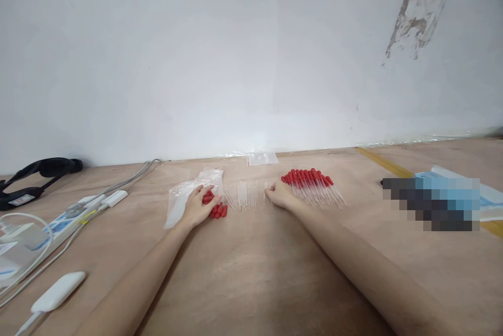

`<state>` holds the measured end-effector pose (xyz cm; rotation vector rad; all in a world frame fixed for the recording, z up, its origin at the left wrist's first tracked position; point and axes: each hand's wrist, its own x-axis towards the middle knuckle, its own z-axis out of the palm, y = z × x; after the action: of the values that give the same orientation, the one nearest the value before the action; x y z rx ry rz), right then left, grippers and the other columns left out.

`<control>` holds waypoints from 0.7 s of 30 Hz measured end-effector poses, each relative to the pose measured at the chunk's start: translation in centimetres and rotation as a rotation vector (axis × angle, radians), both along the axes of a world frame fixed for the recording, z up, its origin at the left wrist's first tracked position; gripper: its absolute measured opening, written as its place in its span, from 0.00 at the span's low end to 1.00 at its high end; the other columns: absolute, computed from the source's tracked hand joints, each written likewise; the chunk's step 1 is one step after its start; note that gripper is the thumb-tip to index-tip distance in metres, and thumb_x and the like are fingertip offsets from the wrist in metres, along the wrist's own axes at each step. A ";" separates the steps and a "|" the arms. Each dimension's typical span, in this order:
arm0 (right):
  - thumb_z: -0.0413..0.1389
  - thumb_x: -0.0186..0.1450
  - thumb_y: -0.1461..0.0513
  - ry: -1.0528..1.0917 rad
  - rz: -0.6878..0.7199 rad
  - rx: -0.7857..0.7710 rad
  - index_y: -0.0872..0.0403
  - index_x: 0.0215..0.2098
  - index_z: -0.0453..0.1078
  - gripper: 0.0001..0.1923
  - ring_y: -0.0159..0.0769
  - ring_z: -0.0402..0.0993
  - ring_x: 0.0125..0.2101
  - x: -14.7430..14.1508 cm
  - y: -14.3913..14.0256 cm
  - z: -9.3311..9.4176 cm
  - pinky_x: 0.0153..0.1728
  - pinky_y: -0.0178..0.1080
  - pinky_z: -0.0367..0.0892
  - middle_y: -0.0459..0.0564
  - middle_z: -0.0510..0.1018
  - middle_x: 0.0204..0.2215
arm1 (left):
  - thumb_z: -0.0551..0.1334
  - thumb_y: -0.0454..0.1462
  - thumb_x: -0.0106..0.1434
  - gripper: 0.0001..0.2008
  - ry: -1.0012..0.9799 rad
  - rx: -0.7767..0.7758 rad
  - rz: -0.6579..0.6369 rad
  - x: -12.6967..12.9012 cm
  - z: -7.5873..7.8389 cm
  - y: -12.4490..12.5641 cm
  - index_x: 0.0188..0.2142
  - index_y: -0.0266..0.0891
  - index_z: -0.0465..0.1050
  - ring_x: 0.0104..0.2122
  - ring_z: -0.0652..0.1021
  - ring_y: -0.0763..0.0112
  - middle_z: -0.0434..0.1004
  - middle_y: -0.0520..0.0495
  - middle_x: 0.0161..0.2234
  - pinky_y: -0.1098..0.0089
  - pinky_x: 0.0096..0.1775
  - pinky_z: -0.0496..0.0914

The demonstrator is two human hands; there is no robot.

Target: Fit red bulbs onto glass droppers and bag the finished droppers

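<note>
Head view: left hand [197, 205] cupped over small red rubber bulbs [217, 210]; right hand [278, 195] loosely curled, fingertips at clear glass pipette tubes [244, 194].

A white power strip [58, 223] with grey cables [126, 181] lies on the plywood table [251, 273], well to the left of the left hand. Nearer the camera on that side rests a white adapter [58, 291]. A black strap [35, 173] sits at the far left against the white wall [196, 63]. Beyond both hands, near the wall, lies a small clear bag [262, 158]. Well to the right of the right hand, a yellow stripe [389, 167] crosses the table beside a blue packet [471, 189].
</note>
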<state>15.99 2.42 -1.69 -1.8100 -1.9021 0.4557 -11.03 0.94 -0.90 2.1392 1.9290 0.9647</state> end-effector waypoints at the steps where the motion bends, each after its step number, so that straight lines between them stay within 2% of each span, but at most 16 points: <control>1: 0.49 0.56 0.58 0.008 0.022 0.022 0.55 0.20 0.67 0.12 0.35 0.71 0.27 0.2 -0.2 0.0 0.25 0.31 0.59 0.51 0.74 0.24 | 0.56 0.50 0.53 0.23 -0.021 -0.011 -0.050 0.0 -0.3 0.2 0.44 0.40 0.70 0.51 0.65 0.58 0.65 0.42 0.49 0.61 0.51 0.58; 3: 0.50 0.55 0.58 0.020 0.059 0.072 0.55 0.21 0.67 0.10 0.34 0.70 0.30 0.5 -0.7 -0.1 0.28 0.31 0.59 0.50 0.75 0.27 | 0.58 0.49 0.51 0.20 -0.102 -0.021 -0.093 0.5 -0.7 0.3 0.38 0.39 0.73 0.48 0.69 0.59 0.68 0.43 0.47 0.63 0.50 0.60; 6: 0.51 0.55 0.59 0.033 0.095 0.118 0.55 0.22 0.66 0.09 0.34 0.69 0.33 0.4 -1.0 -0.1 0.31 0.31 0.59 0.51 0.74 0.30 | 0.61 0.47 0.49 0.16 -0.224 -0.035 -0.068 1.8 -0.7 0.1 0.31 0.39 0.74 0.43 0.72 0.59 0.72 0.43 0.42 0.64 0.46 0.64; 9: 0.51 0.55 0.59 0.048 0.113 0.115 0.55 0.21 0.66 0.09 0.34 0.69 0.29 0.2 -0.9 -0.1 0.29 0.31 0.58 0.49 0.74 0.25 | 0.57 0.49 0.52 0.16 -0.286 -0.085 -0.085 3.5 -0.6 -0.2 0.29 0.38 0.71 0.25 0.76 0.66 0.76 0.46 0.26 0.68 0.32 0.70; 11: 0.51 0.55 0.59 0.062 0.116 0.109 0.55 0.21 0.66 0.09 0.33 0.69 0.28 0.2 -0.9 0.0 0.28 0.31 0.58 0.49 0.74 0.23 | 0.54 0.49 0.55 0.17 -0.326 -0.124 -0.112 4.6 -0.7 -0.2 0.29 0.37 0.70 0.13 0.71 0.71 0.74 0.50 0.18 0.71 0.22 0.67; 12: 0.51 0.55 0.59 0.068 0.117 0.106 0.55 0.21 0.67 0.09 0.33 0.69 0.27 0.2 -0.9 0.0 0.27 0.31 0.57 0.48 0.74 0.23 | 0.53 0.49 0.56 0.18 -0.345 -0.135 -0.119 5.1 -0.7 -0.2 0.29 0.37 0.69 0.11 0.69 0.73 0.73 0.51 0.16 0.72 0.19 0.66; 17: 0.51 0.55 0.59 0.095 0.119 0.094 0.56 0.22 0.67 0.09 0.30 0.67 0.26 0.9 -1.4 0.3 0.26 0.29 0.57 0.47 0.73 0.23 | 0.55 0.49 0.55 0.16 -0.413 -0.137 -0.130 6.9 -1.0 0.1 0.29 0.37 0.69 0.12 0.70 0.74 0.74 0.51 0.16 0.74 0.19 0.64; 21: 0.51 0.56 0.59 0.112 0.109 0.087 0.56 0.24 0.66 0.08 0.30 0.67 0.26 1.4 -1.6 0.3 0.26 0.30 0.57 0.47 0.73 0.24 | 0.56 0.47 0.54 0.16 -0.442 -0.139 -0.158 6.8 -1.0 0.0 0.34 0.36 0.69 0.15 0.72 0.72 0.74 0.51 0.17 0.72 0.22 0.66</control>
<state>17.37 0.86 -1.39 -1.5981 -1.9187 0.4931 -4.19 0.92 -1.88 1.7827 1.5440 1.1198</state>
